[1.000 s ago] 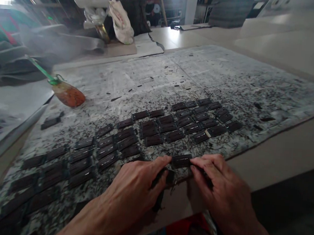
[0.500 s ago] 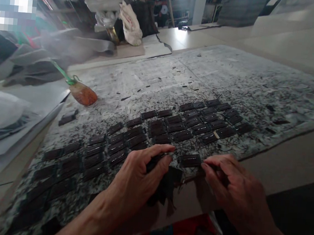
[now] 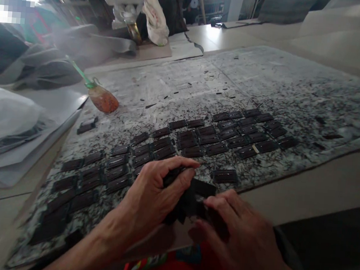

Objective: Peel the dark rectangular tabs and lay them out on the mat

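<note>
My left hand (image 3: pixel 163 187) is closed around a bunch of black fabric pieces (image 3: pixel 189 202), held above the near edge of the board. Close at its right is my right hand (image 3: pixel 238 227), thumb and index finger apart at the edge of the bunch; its other fingers are partly hidden and slightly blurred. Just beyond the hands a single dark rectangular piece (image 3: pixel 225 176) with a shiny line along it lies flat on the speckled board (image 3: pixel 188 106). Several similar dark rectangles (image 3: pixel 187 139) lie in rough rows further back and to the left.
An orange-brown bulb-shaped tool with a green handle (image 3: pixel 103 99) lies at the board's far left. Plastic sheeting (image 3: pixel 9 117) covers the left side. A whitish bag (image 3: pixel 155 18) stands behind. Below the hands is a red printed item (image 3: pixel 175 268). Dark scraps and threads litter the board.
My right hand has moved left and nearer to me, from beside the single dark rectangle to the bunch of fabric. My left hand keeps its hold. The view has shifted slightly.
</note>
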Motion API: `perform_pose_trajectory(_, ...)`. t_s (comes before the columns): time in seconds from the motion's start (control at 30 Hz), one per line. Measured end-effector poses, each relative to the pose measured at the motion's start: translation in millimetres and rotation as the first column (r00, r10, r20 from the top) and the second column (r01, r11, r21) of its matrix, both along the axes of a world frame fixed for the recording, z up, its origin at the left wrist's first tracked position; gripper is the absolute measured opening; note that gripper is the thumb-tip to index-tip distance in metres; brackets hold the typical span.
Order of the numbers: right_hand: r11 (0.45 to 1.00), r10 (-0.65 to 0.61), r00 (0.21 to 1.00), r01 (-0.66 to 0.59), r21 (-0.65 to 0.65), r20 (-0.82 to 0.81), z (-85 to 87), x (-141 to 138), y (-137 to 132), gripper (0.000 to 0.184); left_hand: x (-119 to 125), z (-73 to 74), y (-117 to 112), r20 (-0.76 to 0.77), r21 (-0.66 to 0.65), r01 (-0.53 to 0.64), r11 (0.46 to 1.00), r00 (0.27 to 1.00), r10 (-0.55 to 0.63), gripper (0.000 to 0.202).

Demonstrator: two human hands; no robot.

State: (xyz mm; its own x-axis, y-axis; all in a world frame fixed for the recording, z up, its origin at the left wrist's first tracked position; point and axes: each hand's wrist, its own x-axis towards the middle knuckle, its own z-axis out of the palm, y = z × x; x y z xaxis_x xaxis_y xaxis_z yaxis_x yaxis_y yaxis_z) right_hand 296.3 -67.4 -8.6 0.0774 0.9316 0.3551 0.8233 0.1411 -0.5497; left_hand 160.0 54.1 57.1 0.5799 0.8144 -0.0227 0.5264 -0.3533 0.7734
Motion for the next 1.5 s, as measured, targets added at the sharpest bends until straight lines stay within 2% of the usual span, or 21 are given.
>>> perform_pose_trajectory(0.1, 0.999, -0.007, 1.000, 0.007, 0.033, -0.025, -4.3, -3, 3, 0.011, -5, 1.8, -2, -0.025, -0.015, 0.067, 0.998, 0.997, -0.067, 0.018)
perform_pose_trajectory(0.27, 0.999, -0.019, 0.998, 0.021, 0.034, -0.060, -3.4, -2, 1, 0.011, -18, 0.5, -8, -0.172, -0.121, 0.175, 0.977, 0.966, -0.194, 0.024)
perform_pose_trajectory(0.4, 0.997, -0.078, 0.996, 0.078, 0.009, 0.045, -3.9, -2, -3, 0.001, -23, -0.6, -11, -0.254, -0.143, 0.169, 0.975, 0.946, -0.202, 0.025)
perform_pose_trajectory(0.5, 0.992, -0.128, 0.984, 0.129, 0.001, 0.123, -5.4, -4, -3, 0.002, -22, -0.6, -11, -0.262, -0.119, 0.202, 0.972, 0.938, -0.227, 0.023)
perform_pose_trajectory(0.6, 0.993, -0.118, 0.986, 0.115, 0.033, 0.116, -4.9, -5, -3, 0.012, -18, 0.1, -12, -0.280, -0.114, 0.255, 0.960, 0.919, -0.278, 0.024)
perform_pose_trajectory(0.73, 1.000, 0.013, 0.997, -0.015, -0.028, -0.070, 1.1, -1, -5, 0.014, -15, 3.0, -18, -0.300, -0.201, 0.309, 0.930, 0.884, -0.359, 0.021)
perform_pose_trajectory(0.83, 0.985, 0.086, 0.960, -0.122, -0.121, -0.267, 7.4, 5, -7, 0.012, -16, 5.3, -22, -0.309, -0.333, 0.316, 0.889, 0.854, -0.419, 0.025)
perform_pose_trajectory(0.93, 0.937, 0.025, 0.869, -0.192, -0.292, -0.494, 13.3, 12, -9, 0.011, -17, 6.6, -23, -0.249, -0.474, 0.274, 0.836, 0.869, -0.427, 0.028)
perform_pose_trajectory(1.0, 0.894, -0.049, 0.786, -0.240, -0.378, -0.616, 17.0, 15, -9, 0.012, -16, 7.4, -23, -0.201, -0.513, 0.263, 0.817, 0.889, -0.413, 0.023)
perform_pose_trajectory(1.1, 0.870, -0.110, 0.689, -0.282, -0.405, -0.716, 22.4, 23, -10, 0.013, -12, 8.5, -22, -0.162, -0.479, 0.295, 0.827, 0.896, -0.414, 0.019)
perform_pose_trajectory(1.2, 0.876, -0.119, 0.670, -0.277, -0.395, -0.733, 25.8, 35, -7, 0.013, -7, 7.1, -22, -0.206, -0.428, 0.278, 0.860, 0.896, -0.392, 0.024)
perform_pose_trajectory(1.27, 0.891, -0.146, 0.717, -0.204, -0.406, -0.681, 26.0, 46, -2, 0.016, -6, 3.8, -23, -0.262, -0.323, 0.245, 0.914, 0.905, -0.335, 0.024)
perform_pose_trajectory(1.33, 0.908, -0.209, 0.789, -0.063, -0.414, -0.578, 24.8, 58, 4, 0.020, -6, -1.0, -22, -0.289, -0.176, 0.260, 0.949, 0.908, -0.302, 0.021)
perform_pose_trajectory(1.43, 0.921, -0.287, 0.863, 0.128, -0.369, -0.416, 23.1, 70, 13, 0.021, -8, -9.1, -22, -0.276, 0.009, 0.387, 0.922, 0.887, -0.370, 0.019)
perform_pose_trajectory(1.5, 0.921, -0.289, 0.879, 0.147, -0.362, -0.379, 22.9, 73, 19, 0.020, -9, -14.3, -23, -0.284, 0.152, 0.471, 0.869, 0.863, -0.418, 0.021)
